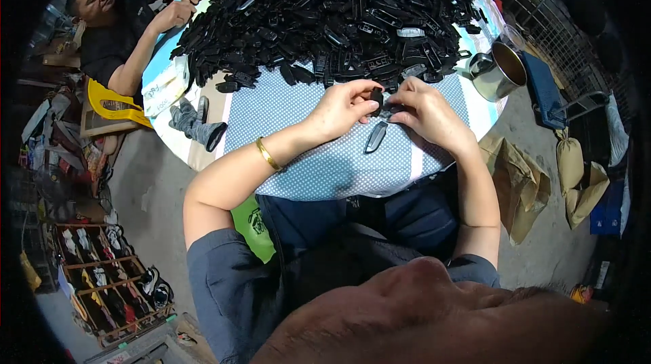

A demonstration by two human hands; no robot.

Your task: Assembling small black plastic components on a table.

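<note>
In the middle of the table, my left hand (pixel 344 110) pinches a small black plastic casing (pixel 377 98) upright between thumb and fingers. It looks like a key-fob shell. My right hand (pixel 434 114) is right beside it, thumb and fingers drawn together close to the casing. Whatever lies between those fingertips is too small to name. Just below both hands, a loose dark glossy casing (pixel 375 138) rests on the dotted cloth (pixel 291 160). Beyond my fingers spreads a large heap of similar black casings (pixel 319 18).
A metal mug (pixel 500 74) stands at the table's right edge. Grey gloves (pixel 198 125) and a marked plastic bag (pixel 167 86) lie to the left. At the far left a co-worker (pixel 122 32) sits with both hands by the heap. Brown paper sacks (pixel 519 184) stand on the right.
</note>
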